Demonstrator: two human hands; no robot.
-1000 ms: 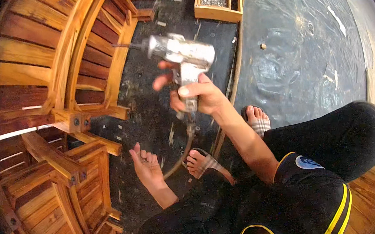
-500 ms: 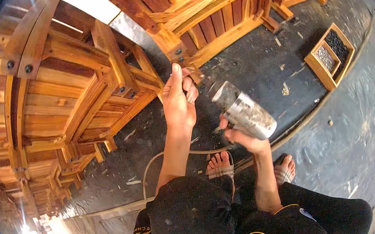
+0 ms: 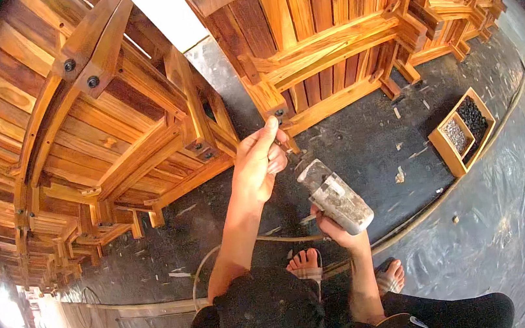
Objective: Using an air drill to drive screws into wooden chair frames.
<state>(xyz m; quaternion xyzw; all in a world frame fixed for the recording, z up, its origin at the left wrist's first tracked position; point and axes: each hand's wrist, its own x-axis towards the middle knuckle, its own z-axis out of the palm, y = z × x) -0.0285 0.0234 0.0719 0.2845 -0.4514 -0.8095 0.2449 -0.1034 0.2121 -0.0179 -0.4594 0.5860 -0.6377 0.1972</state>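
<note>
My right hand grips a worn grey power driver, its body scuffed and cylindrical. The driver's narrow front end points up and left, close to the fingers of my left hand. That left hand is closed, thumb against fingers, at the corner of a wooden furniture frame. Whatever it pinches is hidden by the fingers. Just above the thumb tip, a dark bolt head shows in the wood.
Slatted wooden furniture stands at left, with a row continuing at far right. A two-compartment wooden box of silver and black hardware sits on the dark floor sheet. A thin hose loops near my feet.
The view has shifted, so the furniture sits lower in it. The driver's front end has come closer to my left hand, which stays closed at the frame's corner.
</note>
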